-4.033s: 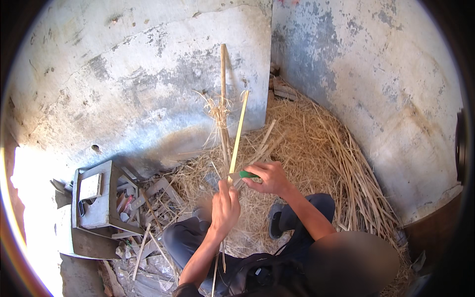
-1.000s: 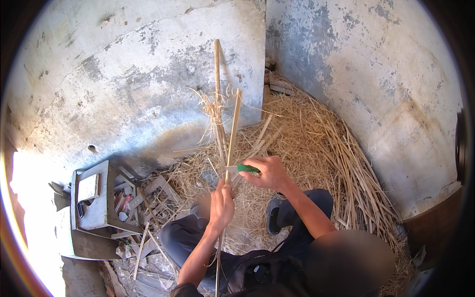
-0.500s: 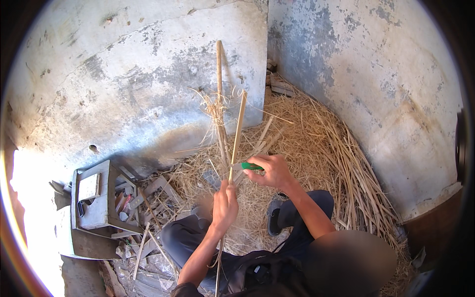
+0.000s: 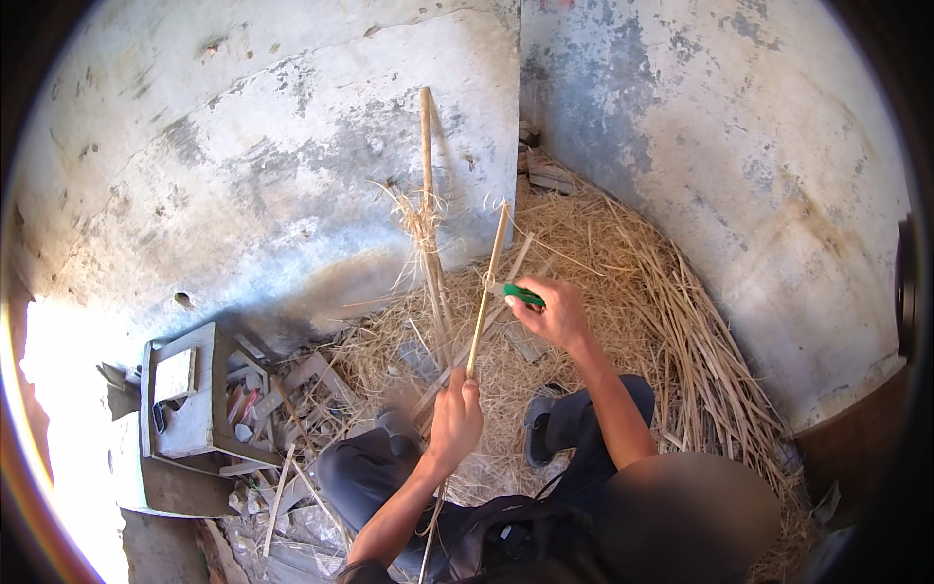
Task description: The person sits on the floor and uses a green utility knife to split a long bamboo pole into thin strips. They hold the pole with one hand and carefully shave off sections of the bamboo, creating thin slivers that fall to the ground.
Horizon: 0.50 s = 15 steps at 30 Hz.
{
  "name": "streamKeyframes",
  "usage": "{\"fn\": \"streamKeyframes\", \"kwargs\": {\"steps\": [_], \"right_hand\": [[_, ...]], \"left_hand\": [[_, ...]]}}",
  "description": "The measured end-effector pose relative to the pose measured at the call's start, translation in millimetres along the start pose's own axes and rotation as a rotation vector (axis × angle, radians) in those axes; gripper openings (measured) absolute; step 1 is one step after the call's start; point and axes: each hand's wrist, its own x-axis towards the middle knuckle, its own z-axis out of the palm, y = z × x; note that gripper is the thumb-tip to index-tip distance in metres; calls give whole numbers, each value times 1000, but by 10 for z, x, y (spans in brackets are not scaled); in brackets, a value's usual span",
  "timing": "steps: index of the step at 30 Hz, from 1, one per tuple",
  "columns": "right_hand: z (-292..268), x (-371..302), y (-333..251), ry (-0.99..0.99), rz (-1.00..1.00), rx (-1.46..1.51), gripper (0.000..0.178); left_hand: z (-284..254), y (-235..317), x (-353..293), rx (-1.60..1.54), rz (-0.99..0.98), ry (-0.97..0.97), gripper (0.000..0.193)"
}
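My left hand point(image 4: 455, 417) is closed around a long, pale wooden strip point(image 4: 480, 326), which looks like split bamboo. The strip's upper end tilts away to the right, and its thin lower end trails down past my wrist. In my right hand point(image 4: 556, 310) is a knife with a green handle point(image 4: 525, 295). Its short blade rests against the strip above my left hand, where a small curl of shaving shows. Just left of the strip, an upright pole point(image 4: 426, 146) leans on the wall with a bundle of shavings tied or caught around it.
Straw-like shavings point(image 4: 603, 282) cover the floor, with long split strips point(image 4: 696, 336) heaped along the right wall. A worn wooden cabinet point(image 4: 190, 389) lies at the left beside broken wood and rubble point(image 4: 268, 482). My bent knees point(image 4: 365, 467) are below my hands.
My right hand has moved the knife up along the strip, away from my left hand. The strip's upper end has swung right and lower, and a curl has gathered at the blade.
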Motion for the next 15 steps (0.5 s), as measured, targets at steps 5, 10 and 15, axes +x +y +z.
{"fn": "streamKeyframes", "kwargs": {"steps": [5, 10, 15], "right_hand": [[-8, 31, 166, 41, 10, -37, 34], [-103, 128, 462, 105, 51, -64, 39], [-200, 166, 689, 118, 200, -116, 39]], "left_hand": [[37, 0, -36, 15, 23, -15, 19], [147, -126, -94, 76, 64, -66, 19], [275, -267, -192, 152, 246, -51, 19]]}}
